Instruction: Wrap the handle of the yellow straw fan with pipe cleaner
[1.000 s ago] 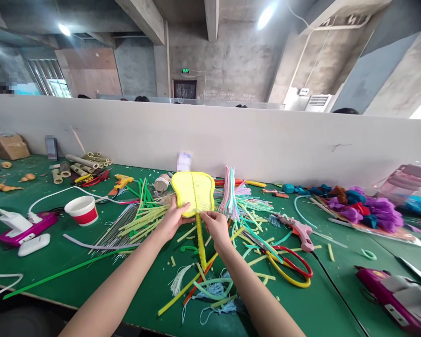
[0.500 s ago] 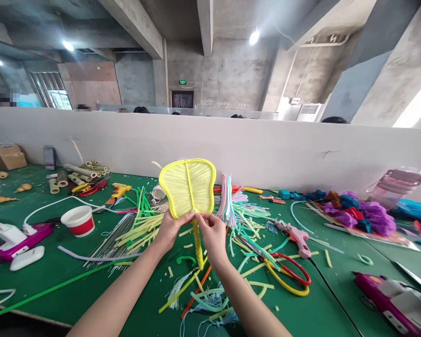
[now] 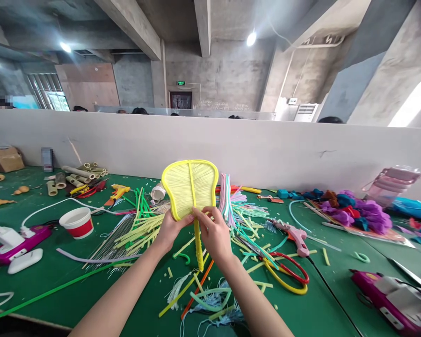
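A yellow hand fan (image 3: 180,187) is held upright over the green table, its face wound with fine pale yellow strands inside a fuzzy bright yellow rim. My left hand (image 3: 168,231) grips its lower left edge, thumb laid along the bottom rim. At the base of the face, where rib and handle meet, the bent fingers of my right hand (image 3: 216,232) press against the fan. Its wrapped yellow handle (image 3: 199,250) hangs down between my hands. Behind it lie yellow-green pipe cleaners (image 3: 143,231) and a bundle of pastel ones (image 3: 226,196).
Red-and-yellow scissors (image 3: 294,276) and a pink glue gun (image 3: 296,236) lie on the right. Leftward are a paper cup (image 3: 76,222), a yellow glue gun (image 3: 119,192) and bamboo pieces (image 3: 79,173). Tassels (image 3: 178,291) lie in front; a white partition (image 3: 126,140) runs behind.
My right hand's fingers have shifted up a little onto the lower face of the fan and opened slightly. The fan has moved slightly right in view.
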The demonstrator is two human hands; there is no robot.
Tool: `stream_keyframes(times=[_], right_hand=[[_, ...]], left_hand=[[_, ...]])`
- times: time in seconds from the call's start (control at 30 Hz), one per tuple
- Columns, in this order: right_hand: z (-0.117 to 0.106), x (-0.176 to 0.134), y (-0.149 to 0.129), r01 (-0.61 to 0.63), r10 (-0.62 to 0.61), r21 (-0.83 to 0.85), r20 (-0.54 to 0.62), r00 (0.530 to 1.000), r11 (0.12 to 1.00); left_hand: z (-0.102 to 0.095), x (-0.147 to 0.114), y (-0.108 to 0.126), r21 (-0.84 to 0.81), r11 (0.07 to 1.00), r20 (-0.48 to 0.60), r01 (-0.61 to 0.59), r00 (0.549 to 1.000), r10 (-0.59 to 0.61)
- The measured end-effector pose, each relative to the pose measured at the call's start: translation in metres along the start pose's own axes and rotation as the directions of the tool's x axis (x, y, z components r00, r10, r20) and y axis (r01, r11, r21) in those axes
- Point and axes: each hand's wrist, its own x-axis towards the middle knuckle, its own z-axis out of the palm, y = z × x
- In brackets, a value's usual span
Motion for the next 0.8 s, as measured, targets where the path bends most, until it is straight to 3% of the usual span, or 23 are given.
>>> stream_keyframes(times=[0.07,0.3,0.57,0.8], right_hand=[[-0.002,0.002,0.003,0.057,-0.057,-0.06,0.004,0.998,0.997],[-0.011,0.015,0.012,-0.015,0.013,-0.037,-0.037,0.999,0.999],[-0.02,0.024,-0.001,0.096,-0.091,-0.139,0.042,0.995,0.986],[-0.025,0.024,-0.006,0.098,-0.084,-0.193,0.078,0.993,0.976]], left_hand=[[-0.001,0.0,-0.001,0.005,1.0,0.007,0.005,1.0,-0.005],[0.0,-0.001,-0.002,0.025,0.999,0.016,0.026,1.0,-0.027],[0.006,-0.006,0.001,0.043,0.999,0.036,0.02,0.999,-0.021],[0.006,-0.006,-0.002,0.053,0.998,0.053,0.031,0.998,-0.034]])
